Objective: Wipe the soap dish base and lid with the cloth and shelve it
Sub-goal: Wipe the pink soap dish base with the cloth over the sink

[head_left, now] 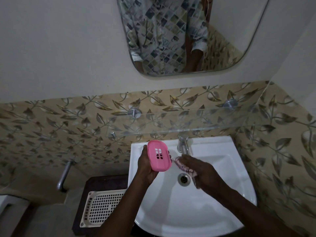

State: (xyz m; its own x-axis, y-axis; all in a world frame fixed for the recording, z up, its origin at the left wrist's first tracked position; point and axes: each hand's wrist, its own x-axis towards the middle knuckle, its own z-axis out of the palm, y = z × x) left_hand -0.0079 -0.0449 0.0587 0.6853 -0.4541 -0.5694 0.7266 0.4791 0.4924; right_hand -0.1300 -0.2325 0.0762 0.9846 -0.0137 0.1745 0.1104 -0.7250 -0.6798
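Your left hand (147, 165) grips the pink soap dish (159, 156) over the sink (222, 211). Just beside it, your right hand (204, 171) clutches the cloth (183, 167).

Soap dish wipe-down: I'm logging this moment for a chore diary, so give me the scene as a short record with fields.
setting: white sink under a glass shelf and a mirror
left hand: holds the pink soap dish piece, slotted face towards the camera, over the sink's left rim
right hand: holds a pink patterned cloth beside the piece, below the tap
shelf contents: nothing on it
left of sink: cream perforated tray on a dark stand
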